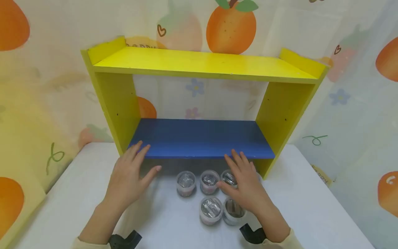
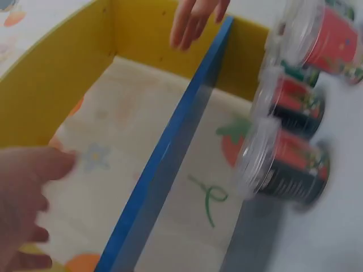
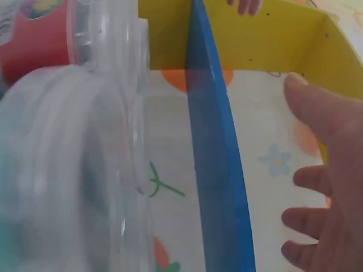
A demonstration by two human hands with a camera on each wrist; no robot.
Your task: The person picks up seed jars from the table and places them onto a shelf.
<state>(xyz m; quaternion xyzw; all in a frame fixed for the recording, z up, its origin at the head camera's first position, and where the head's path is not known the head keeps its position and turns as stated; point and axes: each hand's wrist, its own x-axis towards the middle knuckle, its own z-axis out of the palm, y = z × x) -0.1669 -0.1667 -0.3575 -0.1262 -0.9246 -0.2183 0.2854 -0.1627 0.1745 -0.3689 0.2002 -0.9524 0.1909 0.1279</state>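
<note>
My left hand (image 1: 127, 180) is raised at the left front of the blue shelf board (image 1: 202, 138), fingers spread and holding nothing. The right hand (image 1: 247, 183) hovers over the tubs near the board's right front edge, also spread and holding nothing. Several small plastic tubs with clear lids stand on the table below and before the board; one tub (image 1: 186, 183) is leftmost, and another tub (image 1: 210, 210) is in the front row. Red and dark labels show on a tub (image 2: 300, 164) in the left wrist view. Part of the back row is hidden behind the right hand.
A yellow shelf frame (image 1: 199, 64) stands on the white table (image 1: 77, 176), with its left side panel (image 1: 115, 100) and right side panel (image 1: 286, 114) rising past the blue board. Behind it hangs a fruit-patterned cloth (image 1: 351, 103).
</note>
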